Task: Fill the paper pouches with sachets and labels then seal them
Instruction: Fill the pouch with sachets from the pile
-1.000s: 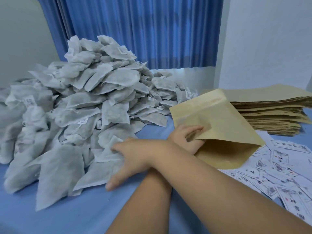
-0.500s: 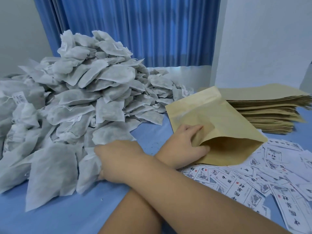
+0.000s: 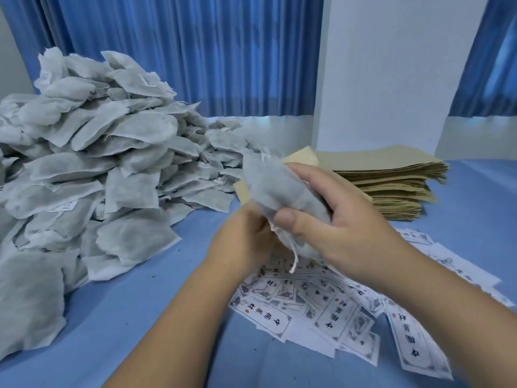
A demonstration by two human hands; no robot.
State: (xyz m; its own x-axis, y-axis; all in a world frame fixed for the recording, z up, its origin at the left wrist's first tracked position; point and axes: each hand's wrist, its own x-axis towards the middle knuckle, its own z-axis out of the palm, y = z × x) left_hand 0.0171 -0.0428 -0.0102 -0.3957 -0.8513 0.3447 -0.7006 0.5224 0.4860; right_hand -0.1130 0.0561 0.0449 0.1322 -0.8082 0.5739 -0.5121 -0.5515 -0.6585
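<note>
Sachet (image 3: pixel 279 189) held above table, mid-frame, tilted; right hand (image 3: pixel 344 219) grips it, thumb and fingers curled round
String (image 3: pixel 293 259) dangles from its lower end
Pouch (image 3: pixel 242 191) just behind sachet, mostly hidden
Left hand (image 3: pixel 240 242) at sachet's lower end, fingers hidden: grip cannot be told
Labels (image 3: pixel 330 312) scattered beneath hands
Pouch stack (image 3: pixel 391 186) right, sachet heap (image 3: pixel 98 163) left, on blue cloth (image 3: pixel 140 317)

We count two hands, the left hand (image 3: pixel 243 239) and the right hand (image 3: pixel 335 228), one sachet (image 3: pixel 277 189) held up, one paper pouch (image 3: pixel 302 156) behind it, one heap of sachets (image 3: pixel 98 163), one stack of pouches (image 3: pixel 391 186) — both past our numbering — well over a dozen scattered labels (image 3: pixel 335 317).
</note>
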